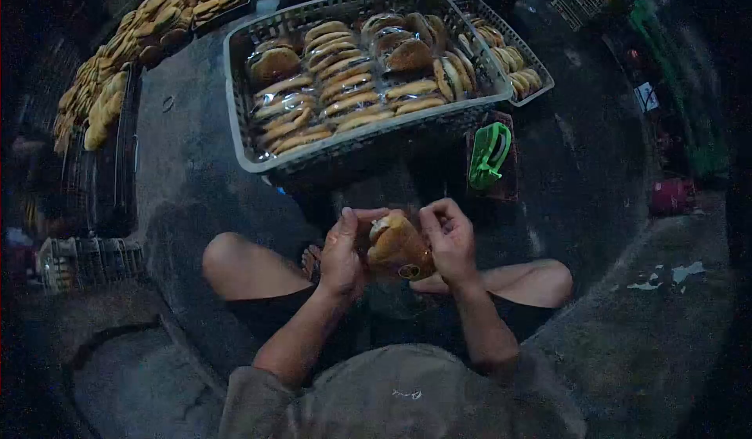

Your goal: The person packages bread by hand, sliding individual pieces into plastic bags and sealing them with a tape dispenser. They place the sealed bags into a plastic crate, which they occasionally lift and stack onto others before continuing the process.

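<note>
Two hands hold one wrapped bun [399, 249] in the head view, above the lap and below the near edge of the crate [235, 94]. The left hand [342, 252] grips the bun's left side, thumb and fingers closed around it. The right hand [448, 242] forms a narrow pinch at the upper right, apparently on the wrapper film.

Handling: I rate the bun as light, soft and easily crushed; the glossy film is likely slippery. I would take hold at the two sides with light, even pressure, keeping off the open cut at its upper left.

Surface and room: I note a dark, worn floor [184, 161] under dim light. Packed buns [343, 79] stand in rows inside the crate. Just outside its near right corner lies a green tool [489, 157]. Beyond its right edge is a second crate [539, 98]; beyond its far left corner, loose buns [153, 28] are heaped.
</note>
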Tool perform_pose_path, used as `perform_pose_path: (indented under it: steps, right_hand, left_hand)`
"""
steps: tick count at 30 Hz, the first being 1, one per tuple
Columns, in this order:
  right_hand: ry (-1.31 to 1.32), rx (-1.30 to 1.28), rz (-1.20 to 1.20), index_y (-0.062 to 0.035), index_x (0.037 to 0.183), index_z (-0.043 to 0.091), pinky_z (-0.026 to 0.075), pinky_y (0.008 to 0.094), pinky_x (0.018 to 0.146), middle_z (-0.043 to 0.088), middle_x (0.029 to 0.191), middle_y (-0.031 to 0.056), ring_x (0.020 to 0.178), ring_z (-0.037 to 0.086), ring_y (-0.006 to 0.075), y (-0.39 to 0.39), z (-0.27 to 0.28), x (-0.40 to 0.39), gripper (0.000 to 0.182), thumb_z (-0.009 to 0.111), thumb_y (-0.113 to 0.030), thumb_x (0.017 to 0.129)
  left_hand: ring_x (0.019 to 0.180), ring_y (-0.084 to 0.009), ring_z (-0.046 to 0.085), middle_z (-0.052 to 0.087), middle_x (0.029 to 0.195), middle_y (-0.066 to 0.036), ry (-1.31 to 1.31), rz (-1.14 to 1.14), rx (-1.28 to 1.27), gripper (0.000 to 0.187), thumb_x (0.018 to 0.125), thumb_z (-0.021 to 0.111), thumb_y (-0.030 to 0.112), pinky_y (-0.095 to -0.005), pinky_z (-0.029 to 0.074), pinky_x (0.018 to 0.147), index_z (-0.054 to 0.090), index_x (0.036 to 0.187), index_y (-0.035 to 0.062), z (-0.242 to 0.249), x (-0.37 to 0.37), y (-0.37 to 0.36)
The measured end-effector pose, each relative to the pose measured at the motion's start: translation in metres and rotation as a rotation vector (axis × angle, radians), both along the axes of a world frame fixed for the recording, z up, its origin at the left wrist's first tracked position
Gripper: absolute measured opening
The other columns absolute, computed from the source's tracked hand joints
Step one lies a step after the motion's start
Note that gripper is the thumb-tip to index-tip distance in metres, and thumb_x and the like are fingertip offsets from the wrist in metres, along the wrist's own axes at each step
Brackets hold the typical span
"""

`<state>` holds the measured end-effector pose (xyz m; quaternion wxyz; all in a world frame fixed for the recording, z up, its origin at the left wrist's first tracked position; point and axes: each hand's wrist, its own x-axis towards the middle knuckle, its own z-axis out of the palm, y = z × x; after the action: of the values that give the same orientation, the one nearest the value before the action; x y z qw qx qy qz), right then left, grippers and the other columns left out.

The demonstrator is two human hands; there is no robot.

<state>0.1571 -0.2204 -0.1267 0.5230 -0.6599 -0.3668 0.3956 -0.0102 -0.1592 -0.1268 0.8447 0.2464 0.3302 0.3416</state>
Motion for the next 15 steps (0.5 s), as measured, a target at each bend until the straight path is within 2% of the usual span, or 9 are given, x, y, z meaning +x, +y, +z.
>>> perform_pose_path:
  steps: [1,3,4,7,9,10,12,13,15]
  right_hand:
    - [-0.001,0.001,0.006,-0.0038,0.096,0.057,0.044,0.0244,0.069,0.056,0.080,-0.0013,0.074,0.052,0.0060,-0.003,0.001,-0.001,0.017,0.057,-0.021,0.098]
    - [0.274,-0.170,0.308,-0.0033,0.097,0.059,0.045,0.0242,0.070,0.058,0.085,-0.0017,0.077,0.053,0.0052,-0.012,0.001,-0.002,0.016,0.058,-0.019,0.097]
    - [0.357,-0.122,0.360,-0.0029,0.099,0.061,0.045,0.0242,0.070,0.061,0.088,-0.0013,0.079,0.054,0.0051,-0.017,-0.005,-0.005,0.016,0.058,-0.019,0.097]
    - [0.370,-0.220,0.562,-0.0027,0.100,0.062,0.046,0.0245,0.071,0.062,0.086,-0.0017,0.080,0.055,0.0050,-0.024,-0.010,-0.016,0.016,0.058,-0.018,0.097]
    - [0.511,-0.184,0.466,-0.0023,0.098,0.063,0.047,0.0243,0.069,0.061,0.084,-0.0021,0.078,0.055,0.0043,-0.029,-0.015,-0.036,0.015,0.058,-0.017,0.097]
    - [0.380,-0.082,0.373,-0.0024,0.097,0.063,0.046,0.0241,0.067,0.062,0.083,-0.0020,0.076,0.055,0.0046,-0.029,-0.023,-0.042,0.015,0.057,-0.016,0.097]
    - [0.235,-0.026,0.202,-0.0016,0.094,0.063,0.047,0.0245,0.064,0.062,0.082,-0.0006,0.072,0.057,0.0069,-0.033,-0.026,-0.052,0.019,0.055,-0.019,0.098]
    - [0.238,-0.032,0.210,-0.0016,0.094,0.063,0.047,0.0245,0.064,0.062,0.082,-0.0006,0.072,0.057,0.0069,-0.033,-0.031,-0.054,0.019,0.055,-0.019,0.098]
    - [0.027,-0.108,0.270,-0.0023,0.095,0.063,0.048,0.0287,0.066,0.063,0.084,0.0004,0.075,0.059,0.0119,-0.032,-0.059,-0.051,0.024,0.054,-0.024,0.098]
  left_hand:
    - [0.115,-0.0264,0.056,0.057,0.124,-0.016,-0.001,0.006,0.001,0.053,0.103,0.033,0.045,-0.0425,0.046,0.100,0.060,0.111,-0.0006,-0.003,-0.006,-0.006]
    - [0.111,-0.0297,0.058,0.054,0.128,-0.021,-0.136,-0.054,0.129,0.056,0.102,0.031,0.049,-0.0442,0.047,0.098,0.059,0.111,0.0008,-0.014,-0.018,-0.016]
    - [0.111,-0.0297,0.058,0.054,0.128,-0.021,-0.138,-0.050,0.131,0.056,0.102,0.031,0.049,-0.0442,0.047,0.098,0.059,0.111,0.0008,-0.016,-0.024,-0.020]
    - [0.108,-0.0302,0.060,0.054,0.126,-0.023,-0.045,-0.074,0.269,0.056,0.102,0.030,0.049,-0.0447,0.048,0.097,0.059,0.108,0.0009,-0.008,-0.042,-0.026]
    - [0.119,-0.0241,0.053,0.056,0.126,-0.016,-0.109,-0.211,0.207,0.053,0.103,0.030,0.045,-0.0438,0.042,0.104,0.060,0.106,0.0018,0.002,-0.053,-0.028]
    - [0.119,-0.0241,0.053,0.056,0.126,-0.016,-0.107,-0.214,0.204,0.053,0.103,0.030,0.045,-0.0438,0.042,0.104,0.060,0.106,0.0018,0.003,-0.054,-0.030]
    - [0.110,-0.0209,0.060,0.063,0.115,-0.014,0.004,0.055,0.372,0.047,0.104,0.033,0.042,-0.0394,0.047,0.098,0.060,0.106,0.0034,0.003,-0.054,-0.033]
    - [0.110,-0.0209,0.060,0.063,0.115,-0.014,0.008,0.063,0.367,0.047,0.104,0.033,0.042,-0.0394,0.047,0.098,0.060,0.106,0.0034,0.004,-0.055,-0.033]
    - [0.101,-0.0192,0.064,0.067,0.104,-0.012,0.184,0.306,0.474,0.042,0.104,0.035,0.038,-0.0353,0.051,0.091,0.060,0.108,0.0042,0.013,-0.057,-0.028]
